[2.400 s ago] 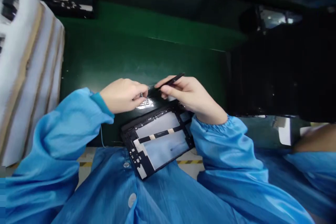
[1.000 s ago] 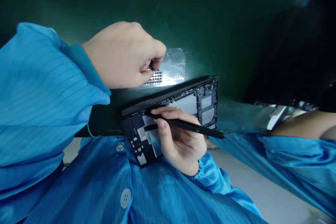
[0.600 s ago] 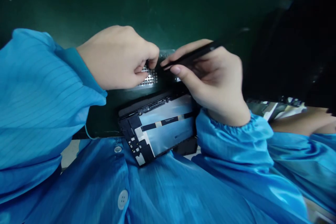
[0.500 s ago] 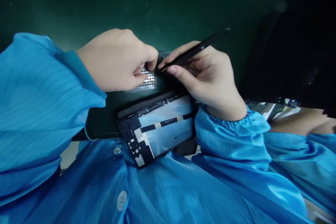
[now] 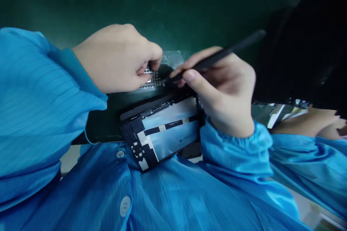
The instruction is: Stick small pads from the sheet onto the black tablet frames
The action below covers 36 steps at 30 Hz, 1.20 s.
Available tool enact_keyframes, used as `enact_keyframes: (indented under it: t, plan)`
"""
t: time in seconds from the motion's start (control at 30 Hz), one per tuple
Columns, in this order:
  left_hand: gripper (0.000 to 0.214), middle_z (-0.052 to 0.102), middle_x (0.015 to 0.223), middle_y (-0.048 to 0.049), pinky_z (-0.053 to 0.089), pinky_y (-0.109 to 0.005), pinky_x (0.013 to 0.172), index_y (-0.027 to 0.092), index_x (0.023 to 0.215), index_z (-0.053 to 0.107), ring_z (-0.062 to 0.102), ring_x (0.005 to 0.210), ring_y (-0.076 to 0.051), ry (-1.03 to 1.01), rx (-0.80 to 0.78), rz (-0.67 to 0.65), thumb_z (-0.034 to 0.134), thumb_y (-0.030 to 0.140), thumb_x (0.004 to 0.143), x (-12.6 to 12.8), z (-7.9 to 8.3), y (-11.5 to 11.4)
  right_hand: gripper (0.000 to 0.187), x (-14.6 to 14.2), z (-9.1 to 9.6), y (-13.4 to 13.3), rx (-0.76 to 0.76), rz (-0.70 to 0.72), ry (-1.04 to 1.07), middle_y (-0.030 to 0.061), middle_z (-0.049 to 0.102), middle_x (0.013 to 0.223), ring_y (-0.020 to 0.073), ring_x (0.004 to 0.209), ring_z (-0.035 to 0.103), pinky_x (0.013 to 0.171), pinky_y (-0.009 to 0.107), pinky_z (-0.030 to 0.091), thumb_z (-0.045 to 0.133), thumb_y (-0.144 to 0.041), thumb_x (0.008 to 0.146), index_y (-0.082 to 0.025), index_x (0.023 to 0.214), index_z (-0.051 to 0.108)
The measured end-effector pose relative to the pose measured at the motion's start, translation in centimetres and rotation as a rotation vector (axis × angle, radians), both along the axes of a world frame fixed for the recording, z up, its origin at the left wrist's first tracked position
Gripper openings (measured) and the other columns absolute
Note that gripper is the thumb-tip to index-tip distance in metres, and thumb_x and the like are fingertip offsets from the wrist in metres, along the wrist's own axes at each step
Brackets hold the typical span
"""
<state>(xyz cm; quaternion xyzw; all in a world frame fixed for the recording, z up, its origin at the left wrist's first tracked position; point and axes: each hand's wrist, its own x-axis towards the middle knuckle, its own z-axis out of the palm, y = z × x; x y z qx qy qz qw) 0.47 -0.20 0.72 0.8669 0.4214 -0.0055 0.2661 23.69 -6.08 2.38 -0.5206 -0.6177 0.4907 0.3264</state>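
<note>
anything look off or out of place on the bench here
Yes, mildly: the opened device lies askew to the front edge of the green bench, and its near corner juts past that edge over the blue smock, so it might get bumped. No spill or obvious breakage shows.

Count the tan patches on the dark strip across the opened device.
2: the left patch and the right patch, both on the dark strip. More may be hidden where the strip reaches the right sleeve.

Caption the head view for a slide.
Right hand holds black tool, left hand at gridded sheet, opened device nearby.
</note>
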Motion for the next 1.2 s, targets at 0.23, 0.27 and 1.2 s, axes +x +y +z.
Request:
enact_keyframes:
  t: [0.23,0.27,1.2]
  plan:
    - [0.025,0.068,0.075,0.0011,0.058,-0.042,0.101,0.019,0.114,0.083,0.073,0.089,-0.023,0.021,-0.005,0.029,0.066,0.023,0.095,0.1,0.1,0.0,0.012,-3.1,-2.4,-9.5,0.304,-0.228,-0.014,0.0047,0.073,0.099,0.0223,0.093,0.075,0.079,0.041,0.069,0.064,-0.021,0.107,-0.03,0.116,0.065]
    - [0.025,0.069,0.076,0.0013,0.058,-0.042,0.102,0.018,0.114,0.083,0.073,0.091,-0.023,0.015,-0.006,0.03,0.066,0.021,0.095,0.2,0.1,0.0,0.013,-3.3,-2.7,-9.7,0.32,-0.234,-0.033,0.0049,0.073,0.099,0.0225,0.093,0.076,0.078,0.041,0.069,0.064,-0.02,0.107,-0.03,0.117,0.064]
    - [0.039,0.067,0.073,0.0006,0.061,-0.046,0.102,0.023,0.112,0.081,0.076,0.092,-0.027,0.044,-0.004,-0.002,0.049,0.036,0.094,-0.2,0.1,0.2,0.026,1.3,-2.0,3.2,0.093,0.222,-0.073,0.0034,0.084,0.11,0.0251,0.106,0.082,0.1,0.041,0.071,0.084,-0.052,0.099,-0.029,0.11,0.079]
